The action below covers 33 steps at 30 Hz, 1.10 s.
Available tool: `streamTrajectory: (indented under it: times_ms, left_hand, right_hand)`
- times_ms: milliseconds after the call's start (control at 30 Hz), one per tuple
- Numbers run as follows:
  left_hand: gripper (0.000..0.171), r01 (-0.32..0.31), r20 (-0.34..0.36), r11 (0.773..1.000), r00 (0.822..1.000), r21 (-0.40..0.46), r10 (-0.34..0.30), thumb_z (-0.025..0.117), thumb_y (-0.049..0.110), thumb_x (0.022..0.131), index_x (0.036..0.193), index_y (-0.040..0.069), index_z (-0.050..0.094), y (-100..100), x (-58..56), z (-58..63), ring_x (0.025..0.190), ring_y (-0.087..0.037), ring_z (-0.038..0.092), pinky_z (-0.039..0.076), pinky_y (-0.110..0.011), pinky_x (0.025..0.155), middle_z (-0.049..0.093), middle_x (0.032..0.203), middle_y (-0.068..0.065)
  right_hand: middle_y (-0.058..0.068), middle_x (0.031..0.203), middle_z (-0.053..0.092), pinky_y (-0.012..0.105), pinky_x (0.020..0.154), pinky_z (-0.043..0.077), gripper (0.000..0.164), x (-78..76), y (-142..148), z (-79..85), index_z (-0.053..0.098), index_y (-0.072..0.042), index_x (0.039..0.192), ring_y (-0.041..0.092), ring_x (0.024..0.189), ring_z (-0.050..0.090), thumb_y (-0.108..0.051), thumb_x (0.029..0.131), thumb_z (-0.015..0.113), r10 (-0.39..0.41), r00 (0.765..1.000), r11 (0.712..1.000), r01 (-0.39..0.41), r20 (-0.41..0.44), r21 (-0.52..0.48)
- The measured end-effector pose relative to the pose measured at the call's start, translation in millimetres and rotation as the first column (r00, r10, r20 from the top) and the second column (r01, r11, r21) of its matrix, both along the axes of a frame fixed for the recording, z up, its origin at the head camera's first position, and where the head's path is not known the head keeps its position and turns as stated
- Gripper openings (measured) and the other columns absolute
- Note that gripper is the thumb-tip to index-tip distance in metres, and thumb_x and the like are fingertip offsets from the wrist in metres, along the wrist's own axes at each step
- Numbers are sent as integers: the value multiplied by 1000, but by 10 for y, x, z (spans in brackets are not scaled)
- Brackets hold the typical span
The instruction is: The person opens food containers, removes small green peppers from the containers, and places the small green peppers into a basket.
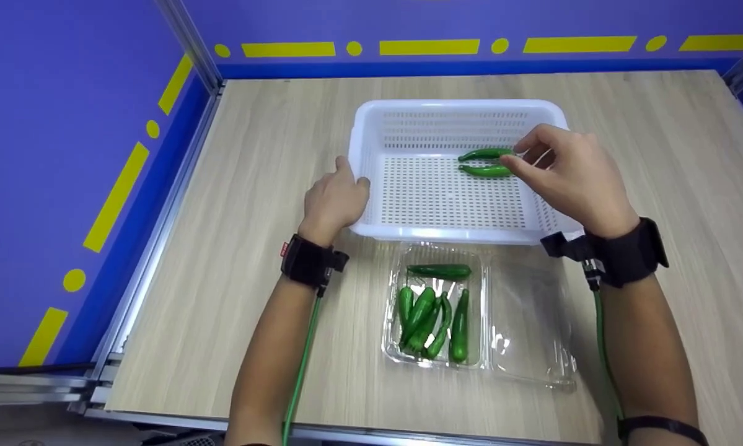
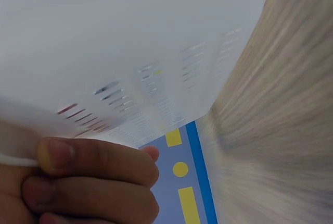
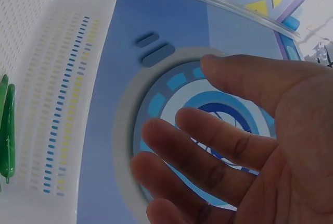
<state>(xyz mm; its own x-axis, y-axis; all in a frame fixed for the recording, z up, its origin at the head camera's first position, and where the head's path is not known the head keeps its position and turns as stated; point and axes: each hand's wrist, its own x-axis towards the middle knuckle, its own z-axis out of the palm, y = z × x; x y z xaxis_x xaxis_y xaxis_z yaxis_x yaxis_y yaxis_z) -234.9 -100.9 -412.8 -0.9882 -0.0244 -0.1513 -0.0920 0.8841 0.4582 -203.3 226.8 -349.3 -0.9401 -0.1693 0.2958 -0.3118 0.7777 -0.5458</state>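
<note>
A white perforated plastic basket [image 1: 445,234] stands on the table, with two slim green chili peppers [image 1: 484,171] lying side by side on its floor. My left hand [image 1: 337,197] grips the basket's left rim; in the left wrist view its fingers [image 2: 104,161] are bent beneath the edge. Over the basket's right side hovers my right hand [image 1: 572,170], fingers loosely bent and thumb apart. The right wrist view shows nothing between these fingers [image 3: 182,159]. In the head view that hand covers the right ends of the peppers.
In front of the basket lies a clear plastic clamshell box [image 1: 484,297] holding several green peppers [image 1: 419,313]. Its transparent lid [image 1: 526,316] is folded out to the right. Blue panels with yellow marks [image 1: 429,47] border the table at the back and left. Green cables [image 1: 306,353] trail from both wrists.
</note>
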Motion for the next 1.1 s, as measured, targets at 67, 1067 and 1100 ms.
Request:
streamTrajectory:
  times_ms: [67, 1067, 1100]
  left_hand:
    - [56, 1, -1, 1000, 1000, 3, -1, 39, 41, 104, 142, 1, 39, 2, -7, 13, 85, -30, 66, 52, -49, 75, 68, 101, -18]
    - [53, -2, -10, 1000, 1000, -10, 1, 39, 40, 103, 140, 2, 41, 8, 1, -11, 87, -31, 67, 53, -50, 75, 68, 103, -19]
    - [53, -2, -12, 1000, 1000, -7, 2, 39, 40, 103, 141, 2, 40, 8, 1, -13, 88, -31, 67, 53, -50, 76, 69, 104, -20]
  right_hand:
    - [9, 91, 76, 15, 60, 41, 33, 47, -13, 26, 73, -10, 100, 22, 76, 69, -42, 92, 75, 18, 1000, 1000, -18, -19, 4]
    - [-6, 90, 73, 35, 69, 52, 22, 616, -284, 171, 70, -18, 101, 11, 81, 68, -35, 90, 78, 335, 939, 928, -314, -82, 198]
    - [-6, 90, 74, 36, 69, 53, 22, 625, -294, 167, 70, -18, 101, 11, 81, 68, -34, 89, 79, 346, 935, 923, -325, -76, 208]
